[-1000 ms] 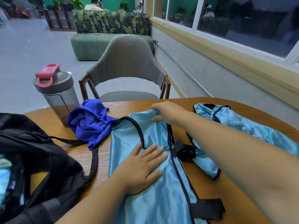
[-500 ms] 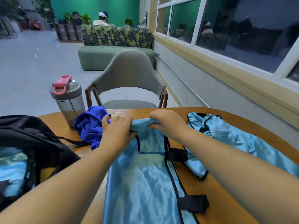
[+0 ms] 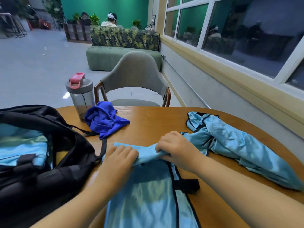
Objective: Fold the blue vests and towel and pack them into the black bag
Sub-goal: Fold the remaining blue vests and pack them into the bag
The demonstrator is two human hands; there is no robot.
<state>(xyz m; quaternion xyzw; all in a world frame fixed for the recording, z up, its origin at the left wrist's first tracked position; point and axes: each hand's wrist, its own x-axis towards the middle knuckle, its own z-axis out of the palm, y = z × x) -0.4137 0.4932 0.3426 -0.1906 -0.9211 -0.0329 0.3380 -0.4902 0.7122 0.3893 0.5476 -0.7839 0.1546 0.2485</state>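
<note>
The black bag runs off the left edge, its inside blurred; the front vest is cut by the bottom edge, its folded end partly hidden under both hands
</note>
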